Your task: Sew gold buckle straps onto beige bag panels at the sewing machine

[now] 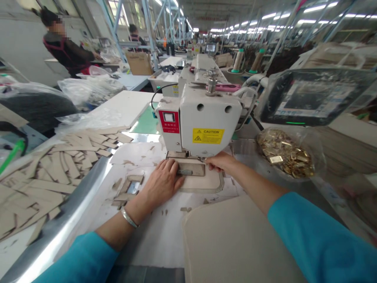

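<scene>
the rectangular plate (198, 169) lies flat on a light panel (203, 184) with rounded corners, just under the front of the sewing machine (210, 122). its long side runs roughly along the machine's front, perhaps so that it lines up with the parts under the head. a narrow metal strip (185, 172) lies on the plate near the left hand (161, 179).

that hand rests palm down at the plate's left end, fingers stretched out and the thumb set apart, not wrapped around anything; the spread seems meant to steady the layers by pressure. the right hand (219, 161) is at the other end, close to the machine's lower edge, with its fingers curled in. whether they pinch something small i cannot tell. with a hand at each end, the plate is probably easier to keep square.

nearer the person, a large beige panel (235, 236) lies flat below the right forearm. to the left, many loose beige strips (59, 169) are heaped on the worktop (107, 104), likely for easy reach. to the right, a clear bag of gold-coloured metal pieces (285, 153) keeps the small parts together. above it, a screen (315, 96) tilts toward the person, presumably for reading.
</scene>
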Demonstrator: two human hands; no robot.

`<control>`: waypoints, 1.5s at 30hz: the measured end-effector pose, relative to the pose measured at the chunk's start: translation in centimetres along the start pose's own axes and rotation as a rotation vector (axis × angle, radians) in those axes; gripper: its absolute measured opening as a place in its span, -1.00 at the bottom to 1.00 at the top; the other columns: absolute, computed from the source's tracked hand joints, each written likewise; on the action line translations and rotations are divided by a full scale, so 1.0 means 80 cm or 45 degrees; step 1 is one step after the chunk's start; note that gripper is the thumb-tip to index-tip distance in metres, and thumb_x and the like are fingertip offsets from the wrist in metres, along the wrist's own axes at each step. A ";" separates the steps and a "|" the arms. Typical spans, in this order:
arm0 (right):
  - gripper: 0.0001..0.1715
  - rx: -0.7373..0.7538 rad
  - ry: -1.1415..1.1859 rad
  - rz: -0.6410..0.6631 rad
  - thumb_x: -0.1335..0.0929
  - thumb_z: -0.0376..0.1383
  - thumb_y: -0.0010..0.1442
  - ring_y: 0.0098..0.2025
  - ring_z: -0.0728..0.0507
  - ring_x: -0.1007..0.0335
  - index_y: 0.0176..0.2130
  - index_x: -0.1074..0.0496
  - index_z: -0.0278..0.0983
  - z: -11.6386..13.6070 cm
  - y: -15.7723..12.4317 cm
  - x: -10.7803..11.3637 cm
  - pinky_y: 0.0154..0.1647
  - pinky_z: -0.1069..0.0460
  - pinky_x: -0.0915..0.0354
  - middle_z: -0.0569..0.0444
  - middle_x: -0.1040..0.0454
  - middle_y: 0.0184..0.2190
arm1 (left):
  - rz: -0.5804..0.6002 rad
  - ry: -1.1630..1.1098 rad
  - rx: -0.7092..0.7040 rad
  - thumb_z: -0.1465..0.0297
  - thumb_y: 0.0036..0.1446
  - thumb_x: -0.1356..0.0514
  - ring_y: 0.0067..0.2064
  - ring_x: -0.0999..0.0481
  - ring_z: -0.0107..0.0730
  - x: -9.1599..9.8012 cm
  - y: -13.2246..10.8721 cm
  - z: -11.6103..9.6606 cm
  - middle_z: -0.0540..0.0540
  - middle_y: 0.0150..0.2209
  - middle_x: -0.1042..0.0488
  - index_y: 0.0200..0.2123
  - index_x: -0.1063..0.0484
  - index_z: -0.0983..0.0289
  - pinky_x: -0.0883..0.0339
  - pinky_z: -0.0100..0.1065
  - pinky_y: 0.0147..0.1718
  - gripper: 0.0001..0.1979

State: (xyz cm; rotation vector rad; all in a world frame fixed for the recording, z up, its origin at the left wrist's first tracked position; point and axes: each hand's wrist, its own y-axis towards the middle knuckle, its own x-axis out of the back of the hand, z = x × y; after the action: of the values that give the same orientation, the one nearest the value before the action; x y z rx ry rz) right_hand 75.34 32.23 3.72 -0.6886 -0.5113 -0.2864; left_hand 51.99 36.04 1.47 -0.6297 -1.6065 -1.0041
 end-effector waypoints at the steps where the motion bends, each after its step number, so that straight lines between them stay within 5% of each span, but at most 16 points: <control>1: -0.79 -0.002 0.005 0.003 -0.36 -0.41 0.15 -0.79 0.11 -0.03 -0.52 -0.37 -0.35 0.001 0.001 0.002 -0.76 0.15 0.02 0.19 -0.32 -0.76 | 0.000 -0.001 0.003 0.26 0.26 -0.13 0.03 -0.38 -0.05 -0.001 0.003 0.000 0.24 -0.05 -0.40 -0.06 -0.31 0.31 -0.29 -0.03 0.08 -0.73; 10: -0.67 -0.055 0.012 0.085 -0.33 -0.37 0.20 -0.77 0.09 -0.10 -0.58 -0.31 -0.35 -0.027 0.005 0.045 -0.73 0.15 0.06 0.14 -0.35 -0.73 | 0.053 -0.056 -0.021 0.26 0.21 -0.18 0.17 -0.33 0.00 -0.009 0.024 -0.034 0.31 0.05 -0.38 0.01 -0.29 0.37 -0.19 -0.02 0.22 -0.62; 25: -0.75 -0.113 0.096 0.075 -0.30 -0.39 0.21 -0.76 0.08 -0.17 -0.50 -0.30 -0.33 -0.085 0.002 0.109 -0.75 0.17 0.08 0.11 -0.38 -0.70 | 0.123 -0.160 -0.181 0.35 0.27 -0.13 0.28 -0.26 0.02 -0.033 0.041 -0.084 0.39 0.22 -0.30 0.17 -0.24 0.47 -0.17 -0.03 0.27 -0.54; 31: -0.79 -0.119 0.169 0.074 -0.33 -0.37 0.20 -0.75 0.08 -0.19 -0.47 -0.30 -0.32 -0.102 0.001 0.127 -0.76 0.19 0.06 0.11 -0.41 -0.68 | 0.177 -0.396 -0.167 0.45 0.30 -0.04 0.16 -0.40 -0.08 -0.006 0.049 -0.122 0.32 0.10 -0.41 0.10 -0.32 0.44 -0.27 -0.08 0.19 -0.66; 35: -0.81 -0.106 0.193 0.113 -0.32 -0.37 0.22 -0.74 0.06 -0.23 -0.45 -0.30 -0.31 -0.105 0.002 0.127 -0.75 0.18 0.00 0.11 -0.44 -0.67 | 0.375 -0.610 -0.184 0.18 0.34 -0.01 0.02 -0.49 -0.05 0.030 0.050 -0.167 0.28 -0.05 -0.49 0.02 -0.40 0.38 -0.39 -0.06 0.06 -0.58; 38: -0.83 -0.110 0.209 0.124 -0.34 -0.36 0.21 -0.72 0.04 -0.27 -0.43 -0.31 -0.31 -0.101 0.000 0.127 -0.72 0.17 -0.10 0.11 -0.45 -0.65 | 0.627 -0.644 -0.236 -0.09 0.09 -0.19 0.04 -0.48 0.09 0.043 0.060 -0.196 0.33 0.00 -0.48 0.05 -0.40 0.40 -0.37 0.00 0.07 -0.29; 41: -0.85 -0.111 0.208 0.109 -0.35 -0.38 0.21 -0.70 0.03 -0.30 -0.41 -0.32 -0.32 -0.097 -0.006 0.128 -0.68 0.16 -0.16 0.12 -0.44 -0.65 | 0.854 -0.573 -0.212 -0.12 -0.20 -0.36 0.05 -0.48 0.18 0.045 0.079 -0.210 0.39 0.03 -0.47 0.05 -0.42 0.42 -0.39 -0.01 0.05 -0.11; 45: -0.83 -0.108 0.181 0.144 -0.34 -0.41 0.21 -0.70 0.03 -0.31 -0.43 -0.31 -0.31 -0.098 -0.020 0.127 -0.69 0.17 -0.15 0.12 -0.44 -0.65 | 1.051 -0.725 -0.184 -0.08 -0.26 -0.40 -0.10 -0.57 0.11 0.041 0.094 -0.209 0.28 -0.10 -0.57 -0.07 -0.52 0.34 -0.46 -0.09 -0.11 -0.24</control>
State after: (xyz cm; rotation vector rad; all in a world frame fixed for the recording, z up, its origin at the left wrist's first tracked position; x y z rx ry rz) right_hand 85.96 24.97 4.86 -0.7707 -0.3249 -0.2499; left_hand 65.72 25.15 7.70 -1.6211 -1.5044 -0.3234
